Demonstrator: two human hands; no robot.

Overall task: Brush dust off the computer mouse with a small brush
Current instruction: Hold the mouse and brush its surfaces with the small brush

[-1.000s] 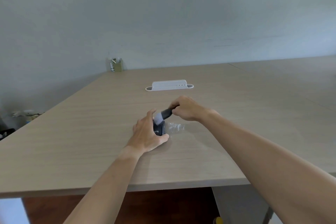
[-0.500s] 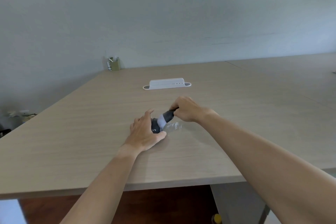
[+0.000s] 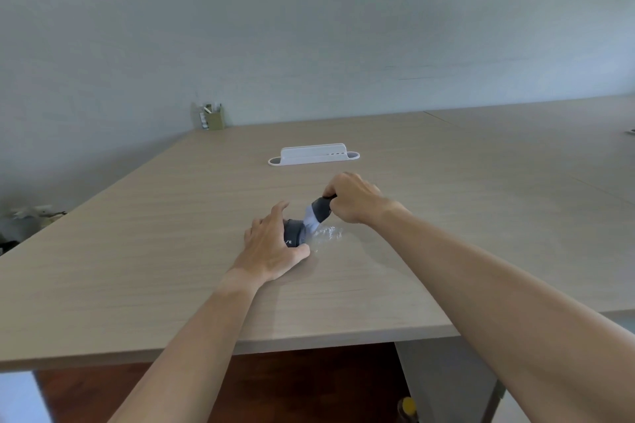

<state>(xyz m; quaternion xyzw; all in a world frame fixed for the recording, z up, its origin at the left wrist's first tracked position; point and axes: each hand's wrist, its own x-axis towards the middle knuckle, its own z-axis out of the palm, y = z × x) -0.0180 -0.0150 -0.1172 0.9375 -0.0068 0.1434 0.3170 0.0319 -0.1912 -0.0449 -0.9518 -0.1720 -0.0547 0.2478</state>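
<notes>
A dark grey computer mouse (image 3: 293, 233) lies on the wooden table (image 3: 137, 251), partly covered by my left hand (image 3: 271, 245), which grips it from the left with the thumb on its near side. My right hand (image 3: 355, 197) is closed around the dark handle of a small brush (image 3: 318, 215). The brush's pale bristles point down-left and touch the mouse's right side. A crumpled piece of clear plastic (image 3: 329, 233) lies on the table just right of the mouse, under the brush.
A long white holder (image 3: 313, 154) stands on the table behind my hands. A small box with pens (image 3: 211, 117) sits at the far left corner by the wall. The table's front edge (image 3: 240, 347) runs below my forearms.
The brush has slid from the top of the mouse toward its right side, its bristles moving right and down. My left hand keeps its hold on the mouse.
</notes>
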